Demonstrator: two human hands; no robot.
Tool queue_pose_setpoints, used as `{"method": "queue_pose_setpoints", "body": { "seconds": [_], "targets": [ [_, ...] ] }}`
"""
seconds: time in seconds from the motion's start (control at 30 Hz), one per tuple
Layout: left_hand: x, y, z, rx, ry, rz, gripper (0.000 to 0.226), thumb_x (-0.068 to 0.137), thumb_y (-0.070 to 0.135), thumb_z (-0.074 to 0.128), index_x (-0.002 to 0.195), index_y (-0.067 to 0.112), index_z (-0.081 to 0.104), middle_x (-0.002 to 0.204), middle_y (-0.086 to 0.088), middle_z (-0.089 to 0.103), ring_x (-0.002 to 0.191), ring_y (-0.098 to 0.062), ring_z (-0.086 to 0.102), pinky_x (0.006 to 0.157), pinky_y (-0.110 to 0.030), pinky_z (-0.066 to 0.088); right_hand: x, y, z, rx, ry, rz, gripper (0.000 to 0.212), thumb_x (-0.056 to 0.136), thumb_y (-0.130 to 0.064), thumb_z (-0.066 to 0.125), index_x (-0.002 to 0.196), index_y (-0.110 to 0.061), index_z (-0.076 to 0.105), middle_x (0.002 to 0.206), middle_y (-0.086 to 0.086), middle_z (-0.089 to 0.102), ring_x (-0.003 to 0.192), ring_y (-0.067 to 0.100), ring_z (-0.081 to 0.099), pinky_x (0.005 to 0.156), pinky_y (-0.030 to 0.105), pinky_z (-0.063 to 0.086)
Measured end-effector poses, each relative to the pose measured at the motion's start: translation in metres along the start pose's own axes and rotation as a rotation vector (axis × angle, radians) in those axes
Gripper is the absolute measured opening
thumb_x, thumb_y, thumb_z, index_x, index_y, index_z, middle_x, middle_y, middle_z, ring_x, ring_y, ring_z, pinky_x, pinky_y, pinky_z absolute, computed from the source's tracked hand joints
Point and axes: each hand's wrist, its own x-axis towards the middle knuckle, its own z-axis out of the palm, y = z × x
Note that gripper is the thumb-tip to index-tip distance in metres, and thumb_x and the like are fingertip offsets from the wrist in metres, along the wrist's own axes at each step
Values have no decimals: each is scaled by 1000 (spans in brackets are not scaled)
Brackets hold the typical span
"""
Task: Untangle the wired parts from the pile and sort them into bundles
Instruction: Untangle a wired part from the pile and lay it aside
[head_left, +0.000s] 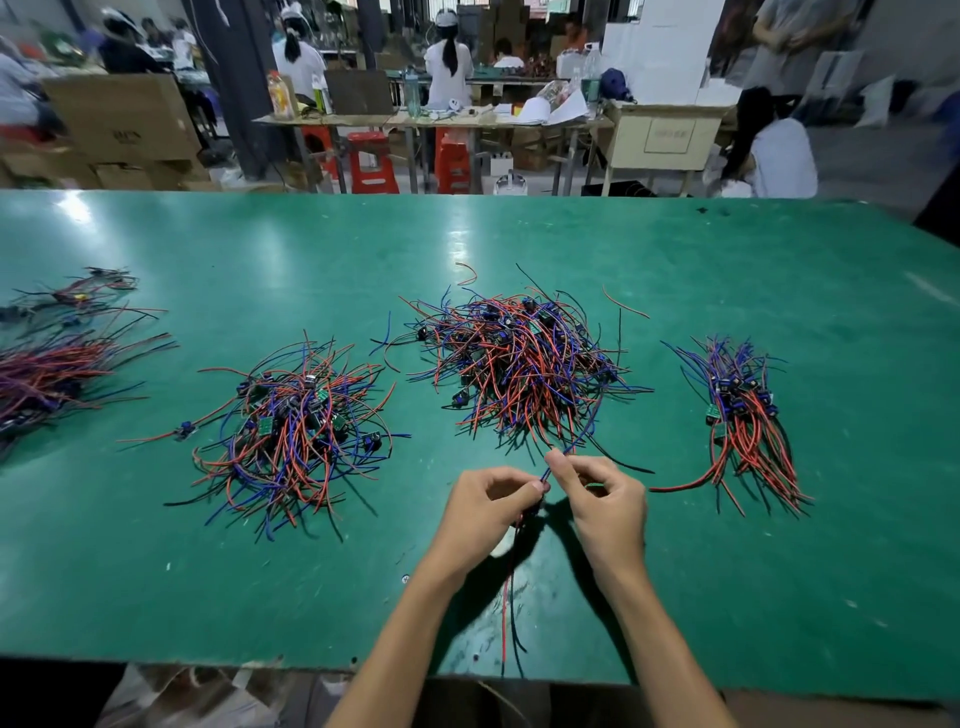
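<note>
On the green table lie two loose tangled piles of wired parts, one at the centre and one to its left. Two sorted bundles lie there too, one at the right and one at the left edge. Two hands, the left hand and the right hand, work on one wired part, and three red stools stand behind the table.

Green worktop, scuffed, with overhead light glare at far centre. Behind it: a long bench, red plastic stools, stacked cardboard boxes, a dark pillar. Seated workers face away.
</note>
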Motion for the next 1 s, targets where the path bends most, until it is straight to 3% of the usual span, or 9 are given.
{"method": "queue_pose_setpoints", "body": {
  "seconds": [0.07, 0.17, 0.27, 0.4, 0.5, 0.63, 0.87, 1.0],
  "targets": [
    [-1, -2, 0, -63, 15, 1, 10, 94, 12, 69, 88, 7, 75, 73, -9, 71, 66, -17, 69, 64, -27, 52, -1, -1, 1, -29, -111, -9, 26, 84, -54, 75, 81, -29, 79, 87, -9, 75, 86, 9, 69, 79, 28, 50],
    [1, -2, -3, -110, 20, -19, 14, 97, 11, 64, 95, -2, 69, 73, -11, 66, 59, -20, 69, 55, -26, 54, -4, -1, 6, -99, -280, -23, 24, 92, -46, 63, 93, -29, 80, 100, -15, 75, 99, 10, 68, 89, 38, 53],
    [3, -2, -4, -24, 3, -4, 15, 99, 10, 60, 87, 2, 61, 67, -7, 62, 52, -17, 59, 46, -22, 45, -4, -2, 9, -129, -303, -39, 16, 96, -34, 63, 94, -35, 79, 99, -15, 74, 97, 9, 69, 93, 42, 54],
    [8, -3, -2, 27, -34, -13, 23, 99, 6, 57, 77, 10, 52, 60, 11, 63, 46, -5, 45, 47, -17, 35, -4, -4, 10, -44, -293, 70, 21, 91, -37, 58, 89, -31, 78, 95, -7, 74, 92, 20, 69, 89, 53, 54],
    [10, -4, -2, 53, -49, -16, 26, 98, 5, 58, 75, 14, 51, 62, 9, 54, 51, -3, 39, 52, -18, 33, -3, -5, 11, 1, -248, 116, 20, 93, -29, 60, 88, -29, 79, 94, -5, 74, 88, 16, 68, 87, 47, 55],
    [9, -3, -5, 61, -121, -39, 26, 97, 4, 57, 76, 16, 50, 69, -6, 52, 56, -10, 36, 51, -22, 29, 1, -5, 9, 65, -153, 146, 26, 99, -14, 60, 86, -25, 80, 97, -5, 76, 79, 9, 62, 78, 32, 49],
    [5, 0, -11, 76, -263, -49, 30, 98, -3, 54, 74, 14, 49, 64, 0, 55, 61, -11, 40, 51, -17, 28, 7, -9, 4, 265, 40, 220, 29, 100, -10, 53, 89, -18, 78, 96, -7, 76, 66, 3, 52, 66, 24, 46],
    [1, 3, -11, 96, -316, -24, 32, 97, -8, 54, 74, 13, 50, 63, -1, 55, 52, 2, 47, 51, -9, 33, 11, -12, 1, 363, 135, 278, 29, 100, -10, 51, 91, -17, 77, 86, -13, 75, 62, -1, 49, 62, 15, 43]
  ]
}}
